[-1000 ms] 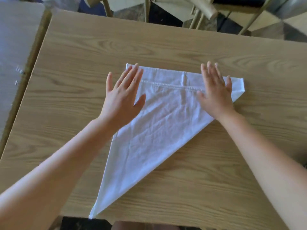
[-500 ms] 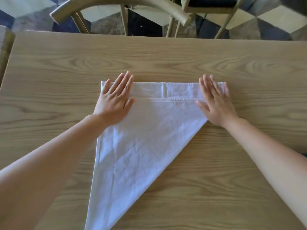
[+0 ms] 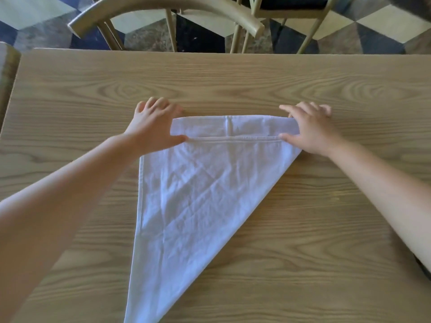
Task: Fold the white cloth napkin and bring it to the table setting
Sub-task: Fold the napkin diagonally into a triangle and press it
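The white cloth napkin (image 3: 196,197) lies on the wooden table (image 3: 233,85) as a long triangle, its point toward me and a narrow folded band along its far edge. My left hand (image 3: 154,127) grips the left end of that band, thumb on the hem and fingers curled behind the far edge. My right hand (image 3: 310,129) grips the right end the same way. Both ends of the band are hidden under my hands.
A wooden chair (image 3: 168,12) with a curved back stands just past the table's far edge, and a second chair (image 3: 289,10) stands behind it on a checkered floor. Another table's edge (image 3: 7,66) shows at the far left.
My hands went from lying flat on the napkin to curling around the ends of its far folded band. The view has tilted so the chairs show more.
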